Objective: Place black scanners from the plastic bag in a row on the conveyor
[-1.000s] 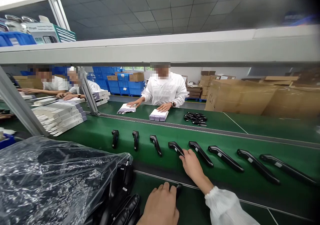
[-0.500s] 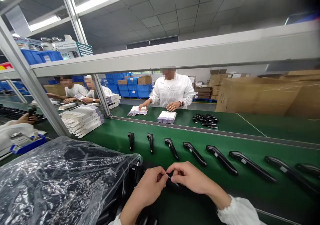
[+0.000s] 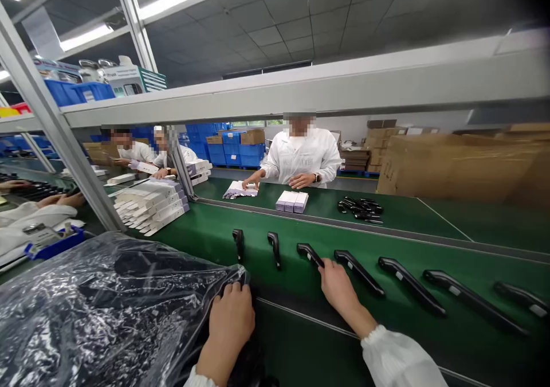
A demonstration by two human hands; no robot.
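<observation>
Black curved handset (image 3: 310, 253) on green belt (image 3: 275, 286), right hand (image 3: 339, 286) fingertips touching it, left hand (image 3: 231, 318) gripping plastic bag (image 3: 107, 307).

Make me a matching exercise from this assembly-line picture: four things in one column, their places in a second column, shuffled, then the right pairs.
Things:
1. right hand
2. left hand
3. white boxes
4. blue bins

Places:
A. on the overhead shelf
B. at the edge of the plastic bag
C. on a black handheld device on the belt
D. on the far table, before a co-worker

Pairs: 1-C, 2-B, 3-D, 4-A
</observation>
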